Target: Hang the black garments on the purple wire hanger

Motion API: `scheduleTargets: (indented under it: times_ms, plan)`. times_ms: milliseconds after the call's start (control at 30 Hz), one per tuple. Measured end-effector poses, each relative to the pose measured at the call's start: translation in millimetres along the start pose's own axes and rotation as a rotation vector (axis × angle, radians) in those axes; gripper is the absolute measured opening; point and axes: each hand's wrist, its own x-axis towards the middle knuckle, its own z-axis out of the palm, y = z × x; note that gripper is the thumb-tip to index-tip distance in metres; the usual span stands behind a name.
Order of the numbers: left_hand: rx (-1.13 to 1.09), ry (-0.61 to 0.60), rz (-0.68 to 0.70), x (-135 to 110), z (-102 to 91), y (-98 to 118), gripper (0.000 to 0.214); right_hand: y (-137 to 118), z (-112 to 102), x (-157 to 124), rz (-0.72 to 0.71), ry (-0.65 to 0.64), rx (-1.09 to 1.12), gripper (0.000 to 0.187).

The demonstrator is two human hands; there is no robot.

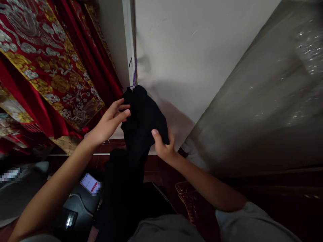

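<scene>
A dark, near-black garment [145, 114] hangs in front of me from a purple hanger [134, 72] at the wall corner. Its lower part drops toward the floor and merges with other dark cloth, so its exact kind is unclear. My right hand [165, 146] grips the garment's right edge, thumb on the front and fingers behind it. At the upper left edge, my left hand [113, 119] has its fingers stretched out against the cloth, thumb a little apart from them.
Red drapery [63, 67] with gold and silver embroidery hangs at left. A large plastic-covered panel [252, 101] leans at right against the white wall [196, 43]. Below left, a lit phone [89, 183] lies on a dark seat [80, 200] beside a cable.
</scene>
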Motion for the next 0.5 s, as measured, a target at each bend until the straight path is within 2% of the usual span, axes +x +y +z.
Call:
scheduleTargets:
  times_ms: [100,167,267,333,433,500]
  plan:
    - [0.023,-0.013,-0.015,-5.2,-1.7,-7.3,0.056,-13.0,-5.4,24.2,0.109,0.101,0.061,0.041]
    - [0.037,0.002,-0.027,-7.1,-2.7,-14.1,0.055,-25.2,-11.1,40.3,0.202,0.232,0.139,0.050]
    - [0.056,0.030,-0.039,-7.2,-1.7,-22.0,0.052,-41.5,-17.6,61.6,0.304,0.424,0.233,0.054]
    - [0.065,0.042,-0.016,-6.4,1.2,-22.7,0.051,-47.0,-21.0,70.8,0.307,0.482,0.261,0.054]
    - [0.046,0.075,0.066,-5.2,7.2,-13.8,0.047,-40.6,-25.6,65.8,0.213,0.464,0.244,0.058]
    - [-0.004,0.117,0.113,-4.2,11.1,-1.6,0.044,-26.4,-26.3,46.2,0.093,0.320,0.119,0.066]
